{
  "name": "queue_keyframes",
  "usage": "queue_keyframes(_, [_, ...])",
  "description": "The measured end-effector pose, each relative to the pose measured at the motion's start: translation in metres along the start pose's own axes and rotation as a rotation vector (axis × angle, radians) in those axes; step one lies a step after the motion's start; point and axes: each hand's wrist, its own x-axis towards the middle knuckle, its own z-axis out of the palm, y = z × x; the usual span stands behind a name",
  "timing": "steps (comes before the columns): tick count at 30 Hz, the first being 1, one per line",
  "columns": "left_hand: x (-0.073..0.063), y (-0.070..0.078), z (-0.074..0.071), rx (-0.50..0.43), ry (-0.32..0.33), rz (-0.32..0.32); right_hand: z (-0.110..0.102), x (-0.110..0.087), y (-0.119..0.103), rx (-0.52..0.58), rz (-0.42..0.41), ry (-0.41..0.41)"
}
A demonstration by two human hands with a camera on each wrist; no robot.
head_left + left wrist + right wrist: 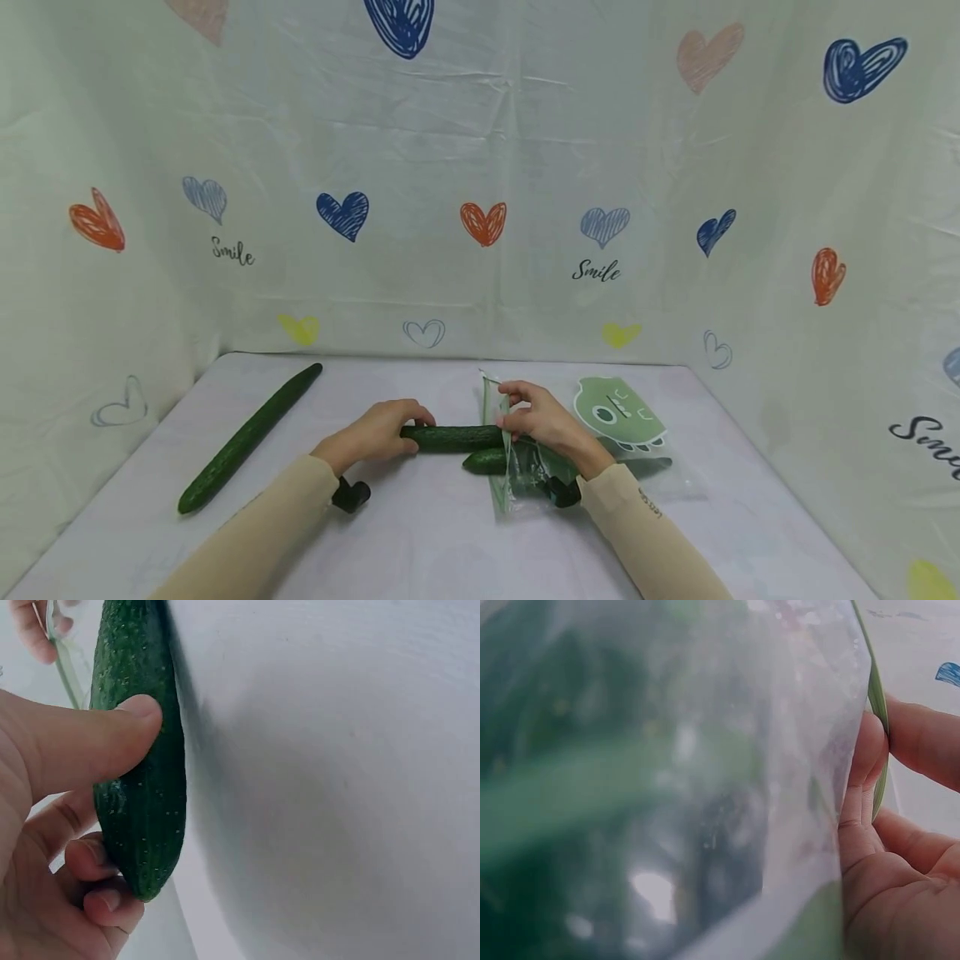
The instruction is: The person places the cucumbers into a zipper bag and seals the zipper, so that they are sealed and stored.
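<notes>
My left hand (377, 431) grips a dark green cucumber (456, 438) near one end, thumb on one side and fingers on the other, as the left wrist view shows. The far end of that cucumber reaches the mouth of a clear zip bag (619, 410) with a green cartoon print. With thumb and fingers, my right hand (546, 423) pinches the bag's green-edged opening. A second cucumber (482, 462) lies partly inside the bag, one end sticking out. In the right wrist view the clear plastic (802, 750) covers much of the picture, with blurred green behind it.
Another long cucumber (251, 437) lies slantwise on the left of the white-covered table (435, 542). A white cloth (420, 275) printed with hearts hangs behind the table and along both sides. Dark wrist cameras (351, 495) sit below both wrists.
</notes>
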Motion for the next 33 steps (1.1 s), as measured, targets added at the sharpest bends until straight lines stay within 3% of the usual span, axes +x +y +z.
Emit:
queue_keyframes(6, [0.009,0.009,0.007,0.013,0.025,0.06,-0.001,-0.001,0.0,-0.002,0.001,0.013])
queue_keyframes(15, [0.041,0.035,0.023,-0.07,0.01,0.105,-0.004,-0.001,-0.003,0.0,-0.003,0.019])
queue_keyframes(25, [0.068,0.06,0.037,-0.119,-0.002,0.097,-0.01,-0.002,-0.004,0.011,-0.016,0.04])
queue_keyframes(33, [0.074,0.058,0.047,-0.159,-0.012,0.059,-0.021,-0.009,-0.004,-0.002,-0.035,0.031])
